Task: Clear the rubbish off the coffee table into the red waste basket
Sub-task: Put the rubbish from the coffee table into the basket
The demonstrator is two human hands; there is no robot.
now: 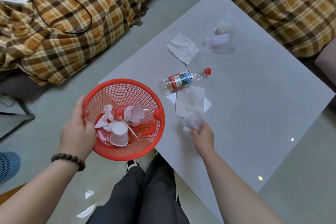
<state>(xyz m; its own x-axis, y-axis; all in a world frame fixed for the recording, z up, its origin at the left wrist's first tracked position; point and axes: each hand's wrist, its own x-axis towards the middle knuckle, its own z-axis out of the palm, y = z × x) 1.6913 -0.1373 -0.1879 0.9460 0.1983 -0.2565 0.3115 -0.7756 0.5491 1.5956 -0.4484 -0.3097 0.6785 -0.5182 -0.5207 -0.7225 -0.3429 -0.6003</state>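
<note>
My left hand [77, 131] grips the rim of the red waste basket [101, 89], held beside the near left edge of the grey coffee table [254, 114]. Inside it lie a plastic bottle [134, 113], a white cup [119, 133], crumpled tissue and a red wrapper. My right hand [202, 135] pinches a crumpled clear plastic wrapper [191, 121] just above the table. On the table lie a flat paper napkin [190, 102], an empty bottle with a red cap [183, 80], a second napkin [182, 48] and a clear plastic bag [219, 39].
Plaid-covered sofas stand to the left [54, 23] and at the far right [281, 5], with a dark cable [54, 5] on the left one. My legs and shoes [145, 187] are below the basket. A blue slipper [8, 166] lies on the floor at left.
</note>
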